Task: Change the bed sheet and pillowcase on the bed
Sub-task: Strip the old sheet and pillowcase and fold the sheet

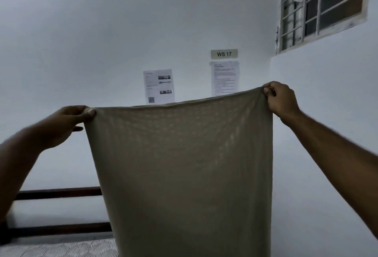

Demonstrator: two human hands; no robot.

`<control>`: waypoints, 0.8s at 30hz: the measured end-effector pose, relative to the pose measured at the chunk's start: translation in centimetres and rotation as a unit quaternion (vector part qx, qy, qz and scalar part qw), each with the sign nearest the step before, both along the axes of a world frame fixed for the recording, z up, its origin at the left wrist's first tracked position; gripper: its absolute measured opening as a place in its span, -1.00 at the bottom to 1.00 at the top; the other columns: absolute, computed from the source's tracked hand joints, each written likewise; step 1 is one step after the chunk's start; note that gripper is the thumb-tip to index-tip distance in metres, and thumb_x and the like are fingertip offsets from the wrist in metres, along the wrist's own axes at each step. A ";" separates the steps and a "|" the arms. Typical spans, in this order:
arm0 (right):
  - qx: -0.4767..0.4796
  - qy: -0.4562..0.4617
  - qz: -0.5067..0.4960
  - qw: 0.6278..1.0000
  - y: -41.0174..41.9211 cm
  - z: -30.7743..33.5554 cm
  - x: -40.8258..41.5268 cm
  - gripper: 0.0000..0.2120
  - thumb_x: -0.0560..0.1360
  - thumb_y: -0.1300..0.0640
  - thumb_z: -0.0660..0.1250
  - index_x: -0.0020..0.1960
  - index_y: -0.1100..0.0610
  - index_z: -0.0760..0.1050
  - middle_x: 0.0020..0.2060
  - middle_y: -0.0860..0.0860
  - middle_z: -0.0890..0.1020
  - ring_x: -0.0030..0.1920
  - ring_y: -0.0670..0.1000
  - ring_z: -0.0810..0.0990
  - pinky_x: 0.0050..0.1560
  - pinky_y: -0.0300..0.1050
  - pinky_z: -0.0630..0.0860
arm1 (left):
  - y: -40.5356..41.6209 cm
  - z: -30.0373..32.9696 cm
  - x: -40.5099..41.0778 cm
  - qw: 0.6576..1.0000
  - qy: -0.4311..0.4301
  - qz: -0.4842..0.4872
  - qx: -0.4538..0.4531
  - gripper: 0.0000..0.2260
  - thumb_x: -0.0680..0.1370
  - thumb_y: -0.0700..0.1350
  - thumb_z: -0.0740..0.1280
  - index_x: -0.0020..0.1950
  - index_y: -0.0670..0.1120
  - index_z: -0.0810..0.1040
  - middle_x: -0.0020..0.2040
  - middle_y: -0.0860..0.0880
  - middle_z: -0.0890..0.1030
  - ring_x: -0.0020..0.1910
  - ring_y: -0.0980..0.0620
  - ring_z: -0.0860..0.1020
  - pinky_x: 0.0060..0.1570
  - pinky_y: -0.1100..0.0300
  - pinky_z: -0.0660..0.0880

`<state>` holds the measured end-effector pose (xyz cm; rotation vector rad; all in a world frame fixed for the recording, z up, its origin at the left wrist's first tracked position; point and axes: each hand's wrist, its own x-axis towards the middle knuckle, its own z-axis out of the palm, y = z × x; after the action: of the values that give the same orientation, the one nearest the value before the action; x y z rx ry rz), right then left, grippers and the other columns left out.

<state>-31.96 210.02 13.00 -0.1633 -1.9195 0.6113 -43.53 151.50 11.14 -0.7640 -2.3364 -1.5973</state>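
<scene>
Olive-tan cloth hangs mid-frame, filling the centre down to the bottom edge; we can't tell yet if it's the sheet or the pillowcase, though the narrow width suggests pillowcase. Our left hand pinches its upper left corner, thumb over the top; our right hand pinches the upper right corner, fingers curled tight, sitting higher in frame. Top edge sags slightly between them. To do this well, we level the two corners, pull the edge taut, and find the open end before lowering. Mattress shows lower left, with the dark wooden bed frame behind it. Risk: thin fabric, so a loose pinch could slip. Wall papers and barred window are irrelevant.
</scene>
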 end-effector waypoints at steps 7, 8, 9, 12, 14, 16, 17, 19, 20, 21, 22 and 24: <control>0.030 0.002 -0.005 1.000 0.2 0.2 -0.9 -0.84 0.64 0.21 0.24 0.09 0.20 0.59 0.01 0.15 0.69 0.06 0.17 0.61 0.02 -0.18 0.37 | 3.9 -0.5 -1.0 0.980 0.082 0.133 0.126 -0.86 0.67 -0.06 0.31 0.00 -0.12 0.51 -0.21 -0.04 0.45 -0.23 0.00 0.42 -0.23 0.11 0.38; 0.038 -0.001 -0.006 0.999 0.3 0.0 -0.8 -0.86 0.64 0.21 0.24 0.09 0.17 0.56 -0.04 0.14 0.68 0.02 0.17 0.61 0.00 -0.15 0.39 | 4.3 -0.5 -1.0 0.977 0.088 0.139 0.135 -0.86 0.66 -0.06 0.32 0.03 -0.13 0.53 -0.20 -0.04 0.48 -0.22 0.01 0.44 -0.23 0.12 0.39; 0.049 -0.004 -0.006 0.999 0.2 -0.2 -0.5 -0.89 0.64 0.21 0.22 0.10 0.13 0.51 -0.12 0.13 0.66 -0.05 0.18 0.60 -0.04 -0.10 0.42 | 4.5 -0.5 -1.1 0.975 0.087 0.147 0.145 -0.85 0.65 -0.06 0.34 0.05 -0.14 0.55 -0.18 -0.04 0.51 -0.21 0.03 0.47 -0.22 0.12 0.42; 0.134 -0.038 -0.018 0.990 -0.2 -1.0 0.5 -0.87 0.58 0.21 0.10 0.05 0.03 0.35 -0.28 0.06 0.50 -0.23 0.18 0.50 -0.17 0.01 0.43 | 5.3 -0.8 -1.5 0.966 0.065 0.174 0.181 -0.83 0.62 -0.05 0.38 0.10 -0.15 0.59 -0.10 -0.03 0.58 -0.08 0.02 0.55 -0.08 0.11 0.50; 0.205 -0.076 -0.021 0.976 -0.6 -1.7 1.4 -0.78 0.46 0.14 0.03 0.01 -0.02 0.39 -0.21 0.03 0.44 -0.19 0.15 0.47 -0.15 0.02 0.44 | 5.7 -1.1 -1.9 0.960 0.033 0.186 0.208 -0.84 0.61 -0.06 0.40 0.07 -0.14 0.60 -0.10 -0.01 0.59 0.00 -0.02 0.56 -0.02 0.09 0.51; 0.241 -0.114 -0.010 0.964 -0.3 -2.5 1.4 -0.66 0.42 0.02 -0.03 0.01 -0.04 0.48 -0.16 -0.01 0.39 -0.17 0.10 0.45 -0.15 -0.01 0.41 | 5.8 -1.7 -2.4 0.955 -0.005 0.196 0.223 -0.83 0.58 -0.08 0.44 0.07 -0.17 0.62 -0.10 -0.01 0.59 0.04 -0.05 0.57 0.01 0.07 0.51; 0.241 -0.140 -0.016 0.960 -0.3 -2.9 1.2 -0.63 0.43 -0.05 -0.04 0.02 -0.05 0.50 -0.14 -0.02 0.39 -0.17 0.07 0.45 -0.16 -0.03 0.39 | 5.9 -2.1 -2.5 0.954 -0.019 0.210 0.215 -0.81 0.56 -0.08 0.47 0.06 -0.17 0.63 -0.10 -0.03 0.60 0.04 -0.07 0.58 0.01 0.07 0.51; 0.233 -0.226 -0.065 0.944 -0.6 -3.8 0.3 -0.70 0.50 -0.12 0.07 0.00 -0.06 0.53 -0.12 -0.03 0.44 -0.14 0.06 0.47 -0.12 -0.05 0.37 | 6.7 -3.3 -2.6 0.953 -0.030 0.256 0.160 -0.79 0.50 -0.06 0.51 -0.02 -0.18 0.65 -0.07 -0.09 0.64 0.01 -0.11 0.61 0.00 0.06 0.56; 0.205 -0.275 -0.089 0.935 -0.9 -4.2 -0.6 -0.77 0.52 -0.06 0.17 0.00 -0.03 0.57 -0.06 -0.01 0.50 -0.08 0.09 0.52 -0.07 -0.05 0.40 | 7.5 -3.9 -2.4 0.953 -0.035 0.275 0.125 -0.78 0.47 -0.04 0.52 -0.05 -0.18 0.66 -0.07 -0.11 0.65 -0.02 -0.11 0.62 0.01 0.03 0.60; 0.167 -0.314 -0.097 0.930 -1.3 -4.8 -1.6 -0.79 0.51 0.05 0.25 0.05 0.03 0.62 0.02 0.04 0.58 0.00 0.15 0.57 0.01 -0.03 0.47 | 8.4 -4.6 -2.4 0.951 -0.045 0.289 0.098 -0.77 0.43 -0.04 0.52 -0.06 -0.18 0.66 -0.07 -0.13 0.66 -0.04 -0.12 0.63 0.02 0.00 0.63; 0.138 -0.343 -0.094 0.924 -1.8 -5.5 -2.9 -0.74 0.50 0.15 0.30 0.13 0.09 0.65 0.12 0.11 0.63 0.09 0.20 0.60 0.11 -0.02 0.53 | 9.4 -5.3 -2.6 0.950 -0.059 0.293 0.089 -0.73 0.38 -0.04 0.52 -0.06 -0.19 0.66 -0.07 -0.16 0.66 -0.06 -0.15 0.64 0.01 -0.06 0.65; 0.139 -0.378 -0.086 0.911 -3.8 -6.3 -4.3 -0.67 0.51 0.28 0.33 0.26 0.18 0.62 0.24 0.16 0.63 0.20 0.20 0.61 0.19 -0.07 0.55 | 11.7 -6.6 -3.2 0.946 -0.122 0.267 0.134 -0.65 0.28 -0.13 0.49 -0.01 -0.25 0.61 -0.02 -0.25 0.65 -0.09 -0.23 0.65 -0.14 -0.21 0.67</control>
<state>-36.25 206.22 6.73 -0.4302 -2.6771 0.1399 -46.71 163.16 4.50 0.1316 -2.1435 -1.7573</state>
